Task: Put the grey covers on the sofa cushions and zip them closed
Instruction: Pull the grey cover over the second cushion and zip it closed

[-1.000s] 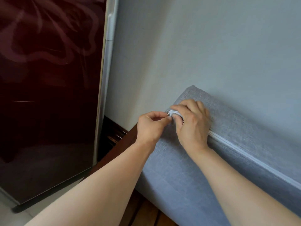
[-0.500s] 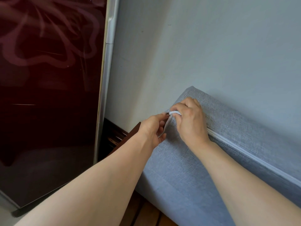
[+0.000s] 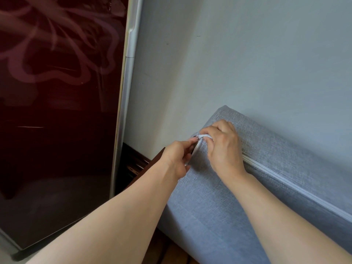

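A long sofa cushion in a grey cover (image 3: 219,216) stands on edge against the wall, its top left corner in mid view. A white zipper (image 3: 285,180) runs along its upper edge and bends down round that corner. My left hand (image 3: 177,159) pinches the zipper pull at the corner, on the short side. My right hand (image 3: 222,147) grips the cover and zipper tape right at the corner, fingers curled over the fabric. The pull itself is mostly hidden between my fingers.
A dark red glossy cabinet door (image 3: 57,111) with a silver edge strip (image 3: 125,92) stands to the left. A pale wall (image 3: 247,63) rises behind the cushion. Dark wooden sofa frame (image 3: 137,164) shows between door and cushion.
My left hand has slid down from the top of the corner onto the short side, drawing the zipper round the bend. My right hand stays on the corner.
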The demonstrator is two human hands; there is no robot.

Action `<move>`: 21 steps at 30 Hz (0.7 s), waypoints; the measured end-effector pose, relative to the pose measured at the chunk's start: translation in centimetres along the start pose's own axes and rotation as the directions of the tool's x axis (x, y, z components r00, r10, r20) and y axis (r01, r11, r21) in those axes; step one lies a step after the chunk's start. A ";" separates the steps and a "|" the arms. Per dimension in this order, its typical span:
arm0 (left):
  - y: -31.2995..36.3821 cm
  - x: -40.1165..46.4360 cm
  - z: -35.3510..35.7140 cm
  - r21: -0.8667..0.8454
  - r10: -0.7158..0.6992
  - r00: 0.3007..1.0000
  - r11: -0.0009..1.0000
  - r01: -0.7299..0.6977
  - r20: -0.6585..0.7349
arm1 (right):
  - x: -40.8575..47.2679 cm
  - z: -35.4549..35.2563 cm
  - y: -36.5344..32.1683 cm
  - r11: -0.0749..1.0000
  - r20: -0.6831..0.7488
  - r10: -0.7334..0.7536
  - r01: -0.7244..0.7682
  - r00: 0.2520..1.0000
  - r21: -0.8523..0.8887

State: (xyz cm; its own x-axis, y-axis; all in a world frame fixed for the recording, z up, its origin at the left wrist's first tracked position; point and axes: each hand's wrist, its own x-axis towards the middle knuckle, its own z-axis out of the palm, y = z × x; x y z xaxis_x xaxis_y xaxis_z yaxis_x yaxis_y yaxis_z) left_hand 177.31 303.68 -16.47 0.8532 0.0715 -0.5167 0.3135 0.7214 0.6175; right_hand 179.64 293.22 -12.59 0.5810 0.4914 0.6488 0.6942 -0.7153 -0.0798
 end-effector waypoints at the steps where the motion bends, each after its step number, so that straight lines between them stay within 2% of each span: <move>1: 0.0 0.0 -0.1 -0.002 -0.014 1.000 1.000 0.014 0.027 | 0.0 0.0 0.0 1.000 -0.007 -0.002 0.002 1.000 0.004; 14: 0.3 -0.3 -0.8 -0.001 -0.031 0.986 1.000 0.031 0.163 | -0.3 0.3 -0.3 1.000 -0.077 -0.002 0.000 0.997 -0.014; 19: 0.9 -0.2 -0.1 -0.160 -0.104 0.973 0.977 0.139 0.207 | -0.2 0.4 -0.4 1.000 -0.071 0.023 -0.024 0.997 -0.014; 21: 0.9 0.0 0.0 -0.176 -0.113 0.964 0.972 0.157 0.241 | -0.3 0.3 -0.5 1.000 -0.069 0.023 -0.024 0.997 -0.016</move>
State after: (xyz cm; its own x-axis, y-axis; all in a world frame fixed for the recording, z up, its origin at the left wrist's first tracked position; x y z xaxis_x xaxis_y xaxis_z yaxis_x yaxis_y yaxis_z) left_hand 177.58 304.33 -15.85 0.8876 -0.1782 -0.4247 0.3656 0.8334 0.4144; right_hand 179.28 293.54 -12.96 0.5661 0.4391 0.6977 0.6728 -0.7351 -0.0833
